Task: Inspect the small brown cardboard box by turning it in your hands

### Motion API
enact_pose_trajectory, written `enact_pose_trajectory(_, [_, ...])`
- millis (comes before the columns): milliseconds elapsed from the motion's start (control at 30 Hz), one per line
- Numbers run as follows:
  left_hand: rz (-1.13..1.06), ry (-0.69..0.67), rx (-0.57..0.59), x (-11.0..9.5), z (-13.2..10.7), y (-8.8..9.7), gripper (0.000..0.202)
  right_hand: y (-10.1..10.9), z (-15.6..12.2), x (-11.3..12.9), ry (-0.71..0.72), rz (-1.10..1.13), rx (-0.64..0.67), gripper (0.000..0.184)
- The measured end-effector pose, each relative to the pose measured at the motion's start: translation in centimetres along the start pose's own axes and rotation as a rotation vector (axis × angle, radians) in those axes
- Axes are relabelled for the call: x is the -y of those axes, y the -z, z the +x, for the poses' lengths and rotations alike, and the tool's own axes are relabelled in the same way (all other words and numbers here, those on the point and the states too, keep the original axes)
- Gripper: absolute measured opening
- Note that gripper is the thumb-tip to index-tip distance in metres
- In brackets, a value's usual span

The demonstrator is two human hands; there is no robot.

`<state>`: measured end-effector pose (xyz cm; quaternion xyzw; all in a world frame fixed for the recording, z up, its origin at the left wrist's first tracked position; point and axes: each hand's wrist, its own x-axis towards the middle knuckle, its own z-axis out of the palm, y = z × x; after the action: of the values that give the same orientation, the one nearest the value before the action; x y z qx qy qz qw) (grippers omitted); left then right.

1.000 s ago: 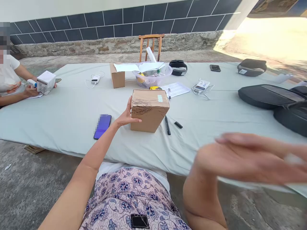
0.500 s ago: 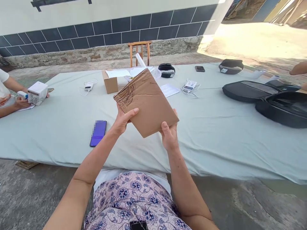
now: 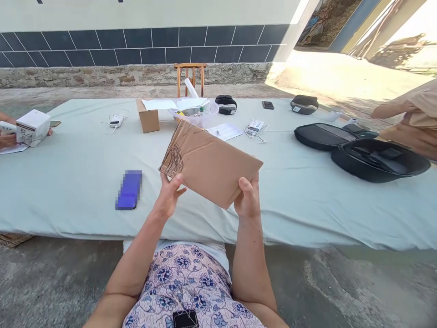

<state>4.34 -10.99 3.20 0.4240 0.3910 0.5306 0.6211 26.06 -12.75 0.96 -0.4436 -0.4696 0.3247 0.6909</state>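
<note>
A brown cardboard piece (image 3: 211, 164), with dark scribbles at its left corner, is held tilted above the table. My left hand (image 3: 169, 196) grips its lower left edge, thumb on the near face and fingers behind. On the lower right corner, my right hand (image 3: 247, 197) is closed with the thumb in front; its other fingers are mostly hidden behind the cardboard. A phone with a blue screen (image 3: 129, 190) lies on the cloth left of my left hand. Beyond the cardboard are a plastic basket (image 3: 213, 109) and a printed sheet (image 3: 228, 132).
The table has a pale green cloth (image 3: 68, 182). An open cardboard box (image 3: 149, 122), a white device with cables (image 3: 255, 126) and an open black case (image 3: 378, 159) stand on it. At left, a person's hands hold a white box (image 3: 33, 127); another person (image 3: 409, 109) is at right.
The cardboard has turned to lie flatter and wider in view, and its right end has shifted right with my right hand. Both hands still hold it. The view has swung right.
</note>
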Motion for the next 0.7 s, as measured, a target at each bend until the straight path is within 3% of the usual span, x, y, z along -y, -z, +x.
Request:
enact_pose_trajectory(33, [0.026,-0.004,-0.091,-0.2,0.0,1.3,0.109,0.3,-0.2,-0.5,-0.013,0.014,0.008,0.101])
enact_pose_trajectory(100, [0.12,-0.151,-0.254,-1.4,0.0,3.6,0.108,0.4,-0.3,-1.2,-0.027,0.035,0.025,0.104])
enact_pose_trajectory(200, [0.323,-0.31,-0.311,-3.5,-0.5,5.2,0.103,-0.3,-0.4,-2.2,-0.041,0.039,0.087,0.109])
enact_pose_trajectory(300, [0.388,-0.307,-0.26,-4.2,-1.3,4.7,0.09,-0.9,-0.7,-2.8,-0.056,0.035,0.189,0.11])
enact_pose_trajectory(433, [0.449,-0.39,-0.173,-3.1,-1.8,3.4,0.074,-0.3,-0.9,-2.7,-0.06,0.038,0.279,0.102])
enact_pose_trajectory(600, [0.505,-0.397,-0.374,-2.0,-1.7,2.3,0.078,0.5,-0.8,-1.5,-0.063,-0.151,0.297,0.08])
enact_pose_trajectory(700, [0.53,-0.427,-0.404,-1.8,-1.9,1.6,0.079,-0.6,-1.5,-0.8,-0.086,-0.177,0.249,0.083])
